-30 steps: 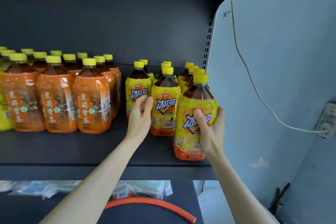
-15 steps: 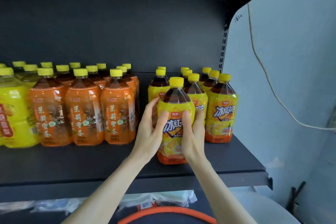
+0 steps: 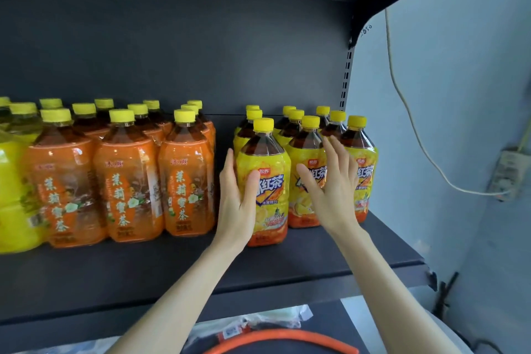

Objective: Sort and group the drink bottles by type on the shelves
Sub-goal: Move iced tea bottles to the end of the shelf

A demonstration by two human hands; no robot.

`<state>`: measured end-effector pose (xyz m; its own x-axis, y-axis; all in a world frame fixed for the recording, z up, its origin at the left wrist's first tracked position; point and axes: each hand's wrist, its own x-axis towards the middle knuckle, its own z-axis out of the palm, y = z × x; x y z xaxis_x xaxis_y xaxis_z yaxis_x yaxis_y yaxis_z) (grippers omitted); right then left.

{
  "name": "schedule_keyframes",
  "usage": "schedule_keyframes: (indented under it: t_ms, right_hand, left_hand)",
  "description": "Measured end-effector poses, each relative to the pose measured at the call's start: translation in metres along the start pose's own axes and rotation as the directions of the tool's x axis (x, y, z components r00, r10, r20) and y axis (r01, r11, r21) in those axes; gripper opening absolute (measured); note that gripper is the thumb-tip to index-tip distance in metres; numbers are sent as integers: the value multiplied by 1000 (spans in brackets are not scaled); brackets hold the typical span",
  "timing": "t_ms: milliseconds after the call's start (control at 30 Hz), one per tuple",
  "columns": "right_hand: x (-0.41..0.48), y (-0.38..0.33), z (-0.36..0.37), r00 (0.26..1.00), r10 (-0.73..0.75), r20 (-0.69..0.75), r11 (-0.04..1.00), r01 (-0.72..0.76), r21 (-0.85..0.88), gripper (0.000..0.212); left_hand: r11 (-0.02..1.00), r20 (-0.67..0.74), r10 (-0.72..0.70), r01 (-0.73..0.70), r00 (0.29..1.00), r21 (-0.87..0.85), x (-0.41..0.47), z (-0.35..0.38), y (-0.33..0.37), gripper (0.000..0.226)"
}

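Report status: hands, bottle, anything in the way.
Left hand open, flat against front yellow-label bottle. Right hand open, splayed. Bottle upright on shelf, with its kind. Orange-label bottles apart at left.

Left hand point(image 3: 238, 204) rests against a yellow-labelled plastic tea bottle point(image 3: 268, 181) on the dark metal shelf point(image 3: 172, 261); right hand point(image 3: 330, 187), splayed, at its 3 o'clock.

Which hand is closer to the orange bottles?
Left. The left hand lies just right of the orange bottles, touching a yellow bottle; the right hand hovers farther right.
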<state>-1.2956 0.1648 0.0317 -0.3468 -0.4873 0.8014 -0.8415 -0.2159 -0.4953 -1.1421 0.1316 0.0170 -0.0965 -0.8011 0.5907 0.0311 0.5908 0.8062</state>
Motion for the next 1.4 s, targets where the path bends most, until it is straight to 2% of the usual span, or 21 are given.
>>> schedule_keyframes:
  t_ms: [133, 233, 300, 367, 633, 1400]
  right_hand:
    - [15, 10, 2, 989, -61, 132, 967, 91, -236, 71]
    - [13, 18, 3, 983, -106, 148, 947, 145, -288, 69]
    - [13, 22, 5, 984, -119, 136, 943, 154, -294, 69]
    - [13, 25, 7, 984, -134, 122, 939, 165, -301, 71]
    - [11, 29, 13, 983, -151, 106, 940, 176, -294, 70]
    - [12, 30, 18, 986, -155, 55, 951, 164, -261, 71]
  left_hand:
    - [987, -40, -114, 108, 993, -122, 0, 10, -1, 89]
    - [994, -71, -88, 82, 994, -78, 4, 12, -5, 79]
    - [998, -86, -58, 55, 995, -36, 8, 12, -10, 61]
    - [999, -94, -49, 48, 994, -8, 13, 12, -14, 54]
    - [998, -122, -45, 49, 992, 32, 29, 16, -29, 59]
    - [994, -160, -12, 29, 987, 103, 33, 19, -37, 55]
